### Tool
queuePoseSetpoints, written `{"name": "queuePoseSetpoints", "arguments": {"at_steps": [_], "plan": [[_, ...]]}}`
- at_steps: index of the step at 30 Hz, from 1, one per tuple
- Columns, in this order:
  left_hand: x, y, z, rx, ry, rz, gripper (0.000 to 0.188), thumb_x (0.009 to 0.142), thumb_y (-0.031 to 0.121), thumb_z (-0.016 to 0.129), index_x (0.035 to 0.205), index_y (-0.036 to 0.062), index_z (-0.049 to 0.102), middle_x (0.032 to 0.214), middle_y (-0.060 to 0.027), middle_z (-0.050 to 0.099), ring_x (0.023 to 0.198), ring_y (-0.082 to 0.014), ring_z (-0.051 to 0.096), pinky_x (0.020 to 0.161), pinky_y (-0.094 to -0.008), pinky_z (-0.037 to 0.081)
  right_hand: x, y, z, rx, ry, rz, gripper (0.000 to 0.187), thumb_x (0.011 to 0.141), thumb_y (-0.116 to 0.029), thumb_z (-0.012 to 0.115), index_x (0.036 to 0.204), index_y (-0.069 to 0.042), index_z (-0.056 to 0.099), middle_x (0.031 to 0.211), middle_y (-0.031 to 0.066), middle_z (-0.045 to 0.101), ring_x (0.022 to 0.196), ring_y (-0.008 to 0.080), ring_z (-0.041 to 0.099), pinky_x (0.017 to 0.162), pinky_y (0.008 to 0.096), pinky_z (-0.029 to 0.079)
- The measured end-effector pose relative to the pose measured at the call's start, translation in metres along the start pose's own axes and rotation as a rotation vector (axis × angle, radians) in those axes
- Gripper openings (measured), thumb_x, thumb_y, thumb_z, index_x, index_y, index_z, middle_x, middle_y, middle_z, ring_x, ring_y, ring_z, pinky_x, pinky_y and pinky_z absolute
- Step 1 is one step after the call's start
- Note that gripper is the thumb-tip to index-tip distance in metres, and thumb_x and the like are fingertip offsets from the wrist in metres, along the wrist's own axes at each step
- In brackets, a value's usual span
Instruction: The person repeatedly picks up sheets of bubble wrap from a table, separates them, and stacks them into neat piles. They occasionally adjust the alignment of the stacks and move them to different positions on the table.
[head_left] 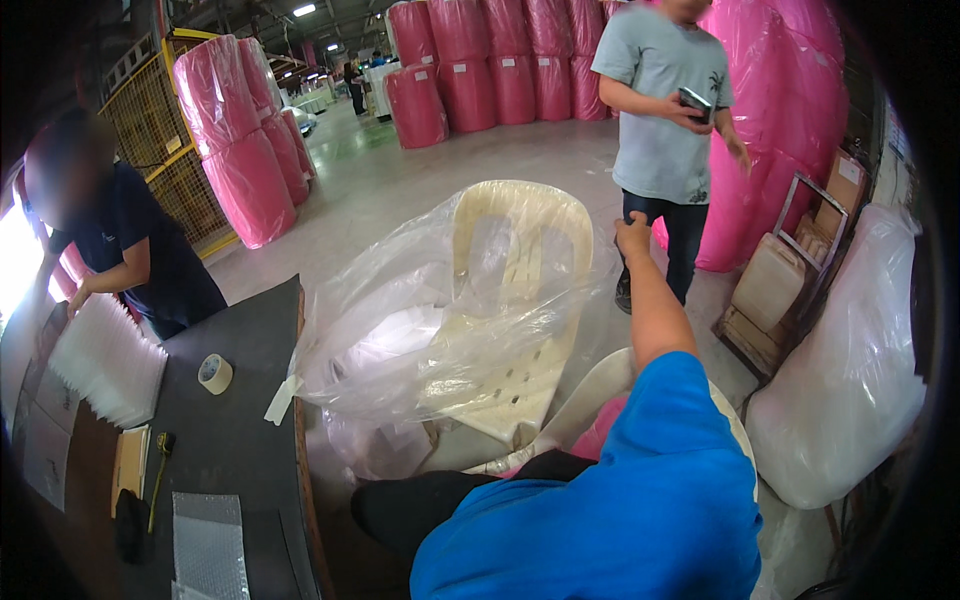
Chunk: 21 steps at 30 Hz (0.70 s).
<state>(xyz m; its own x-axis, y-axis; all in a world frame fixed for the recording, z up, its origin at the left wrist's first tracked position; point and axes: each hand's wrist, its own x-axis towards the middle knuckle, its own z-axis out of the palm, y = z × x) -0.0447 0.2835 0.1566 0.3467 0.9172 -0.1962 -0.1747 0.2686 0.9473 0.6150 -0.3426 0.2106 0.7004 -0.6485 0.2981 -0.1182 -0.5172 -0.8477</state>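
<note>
My right arm, in a blue sleeve, stretches forward past a cream plastic chair [520, 330]. At its end my right hand [632, 236] looks closed, near the dark trousers of a standing person [665, 120]. Whatever is in its fingers, if anything, is too small to make out. My left hand is out of sight. Loose clear plastic sheeting [375, 290] lies over the chair and hangs beside the dark table [240, 420]. The standing person holds a dark flat device [694, 104].
Another person [140, 250] handles a stack of bubble-wrap sheets [110, 360] at the table's left. A tape roll [215, 373] and a bubble-wrap piece [208, 540] lie there. Pink wrapped rolls [250, 185] stand behind; a full clear bag [840, 380] and a cart [770, 290] are right.
</note>
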Motion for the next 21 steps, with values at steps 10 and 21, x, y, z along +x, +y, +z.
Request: {"name": "queuePoseSetpoints", "arguments": {"at_steps": [10,21], "plan": [[0.005,-0.001,-0.006,0.007,-0.018,-0.019,0.030,0.082,0.042,0.048,0.072,0.0141,0.047,0.063,0.0028,0.045,0.060,-0.0100,0.040,0.059,-0.0271,0.033,0.010,-0.012,-0.025,0.374,0.361,0.016,0.045,0.077,-0.030,0.054,0.112,-0.003,0.043,0.108,0.0225,0.046,0.102,0.0338,0.044,0.087,0.0371,0.035],[-0.008,0.003,0.020,-0.030,0.099,0.055,0.024,0.086,0.030,0.045,0.068,0.0136,0.046,0.058,0.0037,0.041,0.052,-0.0095,0.036,0.052,-0.0242,0.031,-0.027,-0.076,0.001,0.439,0.092,-0.538,0.052,0.082,-0.036,0.050,0.121,-0.004,0.038,0.122,0.0194,0.037,0.111,0.0307,0.038,0.094,0.0368,0.030]]}}
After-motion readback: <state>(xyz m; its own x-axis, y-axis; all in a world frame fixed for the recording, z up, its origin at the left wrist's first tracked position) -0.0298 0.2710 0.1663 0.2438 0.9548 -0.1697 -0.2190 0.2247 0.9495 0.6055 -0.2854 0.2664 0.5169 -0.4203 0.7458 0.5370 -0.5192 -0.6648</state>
